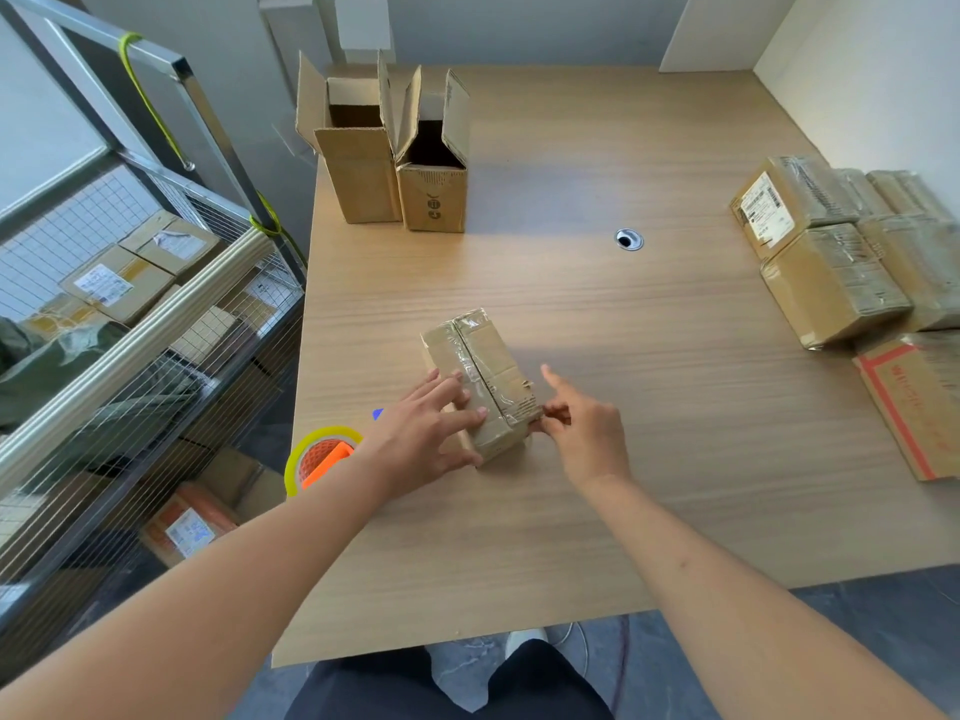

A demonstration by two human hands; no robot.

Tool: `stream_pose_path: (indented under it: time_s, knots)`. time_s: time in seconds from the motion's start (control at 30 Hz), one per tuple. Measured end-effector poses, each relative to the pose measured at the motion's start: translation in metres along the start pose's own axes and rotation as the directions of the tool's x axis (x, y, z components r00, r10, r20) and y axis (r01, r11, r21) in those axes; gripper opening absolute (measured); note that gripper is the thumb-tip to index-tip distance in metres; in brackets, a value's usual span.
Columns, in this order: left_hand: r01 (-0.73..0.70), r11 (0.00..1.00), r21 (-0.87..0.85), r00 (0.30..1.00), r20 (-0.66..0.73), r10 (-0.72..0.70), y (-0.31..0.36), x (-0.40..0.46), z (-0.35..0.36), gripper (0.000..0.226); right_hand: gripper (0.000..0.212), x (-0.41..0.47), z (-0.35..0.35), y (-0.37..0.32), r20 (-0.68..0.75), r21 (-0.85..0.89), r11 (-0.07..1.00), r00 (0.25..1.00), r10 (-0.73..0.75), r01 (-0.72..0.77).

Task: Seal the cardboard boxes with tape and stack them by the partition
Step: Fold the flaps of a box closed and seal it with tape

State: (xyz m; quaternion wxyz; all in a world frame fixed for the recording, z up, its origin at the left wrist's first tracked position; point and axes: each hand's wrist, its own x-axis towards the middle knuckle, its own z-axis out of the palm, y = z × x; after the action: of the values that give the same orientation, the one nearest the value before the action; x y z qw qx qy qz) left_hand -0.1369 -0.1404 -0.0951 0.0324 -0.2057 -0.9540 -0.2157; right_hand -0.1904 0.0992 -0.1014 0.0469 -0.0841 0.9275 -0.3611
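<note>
We see the left hand (423,433) with fingers (457,419) spread flat, pressing on top of the taped box (480,379), thumb down along its near end. The right hand (584,433) pinches something at the box's near right corner, likely a tape end, can't tell for sure; index finger sticks out straight, the rest are curled. The box lies flat near the middle of the counter (571,511), clear tape along its top seam. Just left of the left wrist, a tape roll (319,457) with a yellow rim and orange core sits at the counter's left edge, a bit of blue showing behind it. At the far left of the counter two open boxes (395,168) stand upright, flaps up, touching each other. A round cable hole (629,239) is in the wood-grain surface past the middle. At the right, sealed boxes (831,252) are stacked beside the white partition (872,80), one with a shipping label; a flat carton with red print (914,402) lies near them. Left of the counter a wire cage cart (130,314) holds labelled parcels. Pale walls, dark floor below.
</note>
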Motion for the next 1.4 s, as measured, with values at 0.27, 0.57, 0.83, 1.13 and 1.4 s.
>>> stream_pose_path:
  time_s: [0.27, 0.57, 0.83, 1.13, 1.4]
  knots:
    - [0.036, 0.999, 0.03, 0.993, -0.114, -0.032, 0.014, -0.003, 0.015, 0.047, 0.04, -0.021, 0.024, -0.015, -0.166, 0.177, 0.951, 0.944, 0.284, -0.254]
    - [0.045, 0.999, 0.024, 0.999, -0.026, -0.044, 0.022, -0.001, 0.009, 0.052, 0.077, -0.021, 0.01, -0.01, 0.093, 0.137, 0.982, 0.988, 0.12, -0.132]
    - [0.03, 0.999, 0.015, 0.996, 0.085, -0.031, 0.013, 0.001, -0.007, 0.05, 0.125, -0.019, 0.012, -0.014, 0.162, -0.056, 0.998, 0.986, 0.031, -0.022]
    - [0.285, 0.959, -0.006, 0.944, 0.178, -0.279, 0.0, 0.013, 0.004, 0.053, 0.135, -0.008, 0.0, -0.014, 0.219, -0.217, 0.972, 0.975, -0.043, 0.091]
    - [0.328, 0.944, -0.038, 0.926, 0.213, -0.313, 0.0, 0.019, 0.005, 0.052, 0.12, -0.005, 0.0, -0.023, 0.251, -0.264, 0.961, 0.968, -0.016, 0.084]
